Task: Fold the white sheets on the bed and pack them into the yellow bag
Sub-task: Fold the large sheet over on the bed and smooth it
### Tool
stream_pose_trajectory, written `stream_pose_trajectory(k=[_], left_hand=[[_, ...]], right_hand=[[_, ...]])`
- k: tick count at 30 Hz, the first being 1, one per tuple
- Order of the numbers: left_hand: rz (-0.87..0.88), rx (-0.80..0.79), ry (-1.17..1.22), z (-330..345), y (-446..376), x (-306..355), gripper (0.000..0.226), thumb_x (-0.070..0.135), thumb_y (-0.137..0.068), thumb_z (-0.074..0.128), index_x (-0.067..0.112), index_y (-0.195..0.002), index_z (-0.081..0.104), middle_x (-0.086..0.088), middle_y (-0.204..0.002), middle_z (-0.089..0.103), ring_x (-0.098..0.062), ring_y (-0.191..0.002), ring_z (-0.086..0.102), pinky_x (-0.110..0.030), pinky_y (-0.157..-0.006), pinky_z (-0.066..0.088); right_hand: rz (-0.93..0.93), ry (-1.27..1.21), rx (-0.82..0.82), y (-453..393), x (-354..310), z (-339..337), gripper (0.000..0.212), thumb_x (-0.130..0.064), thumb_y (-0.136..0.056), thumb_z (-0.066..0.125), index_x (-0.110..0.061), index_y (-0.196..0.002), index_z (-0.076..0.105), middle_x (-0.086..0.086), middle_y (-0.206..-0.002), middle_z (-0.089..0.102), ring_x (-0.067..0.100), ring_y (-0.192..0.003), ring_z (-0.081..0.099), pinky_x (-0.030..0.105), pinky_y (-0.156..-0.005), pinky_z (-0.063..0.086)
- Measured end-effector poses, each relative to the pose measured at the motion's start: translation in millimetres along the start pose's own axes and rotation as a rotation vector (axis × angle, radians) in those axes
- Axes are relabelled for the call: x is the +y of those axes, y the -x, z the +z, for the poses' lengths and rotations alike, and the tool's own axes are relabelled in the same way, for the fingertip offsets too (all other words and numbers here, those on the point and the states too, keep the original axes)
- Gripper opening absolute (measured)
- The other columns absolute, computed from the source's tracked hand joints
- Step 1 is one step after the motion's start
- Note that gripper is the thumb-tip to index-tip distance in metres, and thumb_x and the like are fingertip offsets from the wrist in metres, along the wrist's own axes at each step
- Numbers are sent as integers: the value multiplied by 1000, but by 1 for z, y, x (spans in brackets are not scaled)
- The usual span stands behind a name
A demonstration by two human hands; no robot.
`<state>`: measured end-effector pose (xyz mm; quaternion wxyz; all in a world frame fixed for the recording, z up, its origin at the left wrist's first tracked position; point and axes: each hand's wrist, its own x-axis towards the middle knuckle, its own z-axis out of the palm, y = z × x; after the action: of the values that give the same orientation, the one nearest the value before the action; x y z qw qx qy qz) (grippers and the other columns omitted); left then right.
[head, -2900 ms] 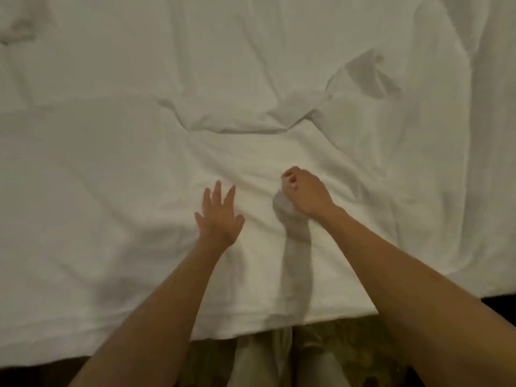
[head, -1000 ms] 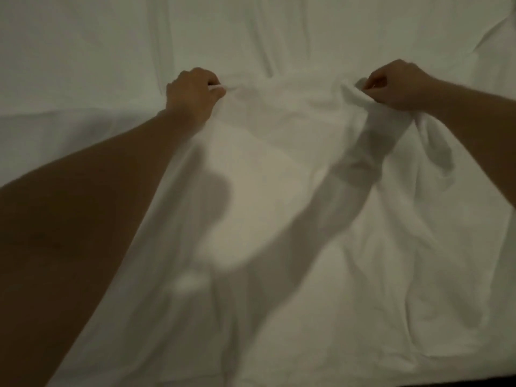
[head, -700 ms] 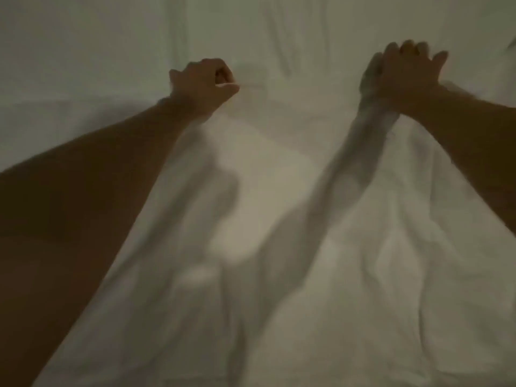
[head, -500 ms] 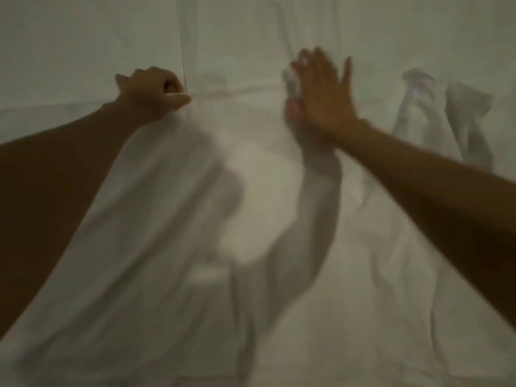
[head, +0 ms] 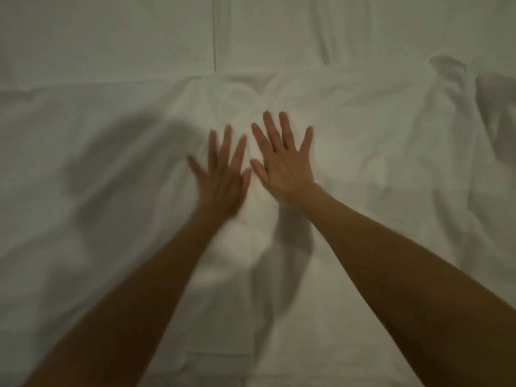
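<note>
**Both palms flat on the white sheet**

The white sheet lies spread over the bed, covering nearly the whole view, with its folded far edge running across the upper part and rumpled folds bunched toward the right edge of the bed. The left hand is laid palm down on the cloth near the middle, fingers straight and fanned, holding nothing; it is blurred. Just beside it, thumbs nearly touching, the right hand also lies flat on the sheet with fingers spread wide and nothing in its grasp. Both bare forearms reach in from the near edge. The yellow bag is out of view.
</note>
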<state>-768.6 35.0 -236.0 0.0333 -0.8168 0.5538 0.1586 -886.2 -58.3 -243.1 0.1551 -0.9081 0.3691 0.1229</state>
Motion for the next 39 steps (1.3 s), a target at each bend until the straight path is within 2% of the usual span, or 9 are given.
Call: stream_pose_trajectory(k=[7, 14, 17, 23, 27, 31, 35, 37, 39], left_hand=[[-44, -108, -49, 39, 134, 22, 68, 56, -94, 20, 24, -153, 13, -9, -161, 8, -36, -147, 6, -75, -101, 14], [22, -254, -70, 50, 229, 31, 76, 65, -88, 28, 26, -152, 19, -9, -161, 13, -41, -145, 12, -78, -94, 22], [21, -296, -90, 54, 271, 33, 77, 68, -87, 28, 28, -152, 20, -10, -161, 11, -40, -146, 11, -77, -96, 22], [-22, -382, -106, 67, 335, 49, 78, 64, -84, 32, 27, -152, 20, -11, -161, 11, -43, -145, 8, -78, -95, 24], [-93, -369, -66, 74, 350, 73, 88, 62, -73, 38, 28, -151, 18, -11, -160, 14, -44, -143, 11, -80, -89, 25], [-127, -339, -39, 69, 339, 114, 93, 61, -77, 58, 31, -152, 12, -10, -161, 11, -42, -144, 15, -78, -97, 18], [-48, -357, 34, 55, 307, 188, 84, 55, -87, 43, 32, -153, -5, 0, -161, -10, -28, -148, -6, -68, -109, 7], [13, -278, 81, 48, 288, 226, 79, 56, -85, 35, 32, -154, 4, 0, -162, -4, -28, -149, 1, -68, -108, 10], [62, -252, 74, 42, 260, 255, 74, 56, -92, 32, 34, -152, -5, 1, -161, -12, -26, -149, -3, -66, -110, 11]], right_hand=[[36, 62, -19, 119, -14, 48, 70, -60, -95, 18, -27, -152, -6, 6, -161, -10, 33, -147, -12, 69, -109, 1], [90, -2, -100, 217, -25, 70, 70, -61, -91, 23, -32, -152, 6, 4, -162, -1, 35, -147, -3, 75, -104, 10], [101, 8, -172, 255, -30, 77, 71, -63, -88, 17, -32, -151, 3, 3, -161, -4, 36, -147, -5, 75, -102, 11], [26, -20, -286, 332, -27, 94, 74, -62, -83, 27, -30, -150, 21, 7, -160, 13, 40, -145, 11, 77, -98, 15], [-128, -34, -413, 355, -15, 74, 73, -46, -95, 37, -30, -153, -5, 3, -159, -22, 38, -143, -22, 74, -105, 2], [-177, -7, -277, 342, 29, 25, 71, -37, -98, 40, -23, -154, -1, 5, -161, -13, 29, -147, -12, 67, -111, 6], [105, -24, -100, 329, 103, -1, 67, -35, -98, 40, -26, -154, 6, 2, -162, -7, 26, -148, -7, 65, -111, 5], [229, -69, -208, 339, 135, 9, 66, -38, -98, 39, -29, -153, 4, 2, -161, -9, 28, -148, -7, 66, -110, 9], [258, -78, -359, 360, 151, 25, 69, -40, -99, 38, -32, -152, -5, 1, -160, -18, 29, -147, -13, 66, -110, 11]])
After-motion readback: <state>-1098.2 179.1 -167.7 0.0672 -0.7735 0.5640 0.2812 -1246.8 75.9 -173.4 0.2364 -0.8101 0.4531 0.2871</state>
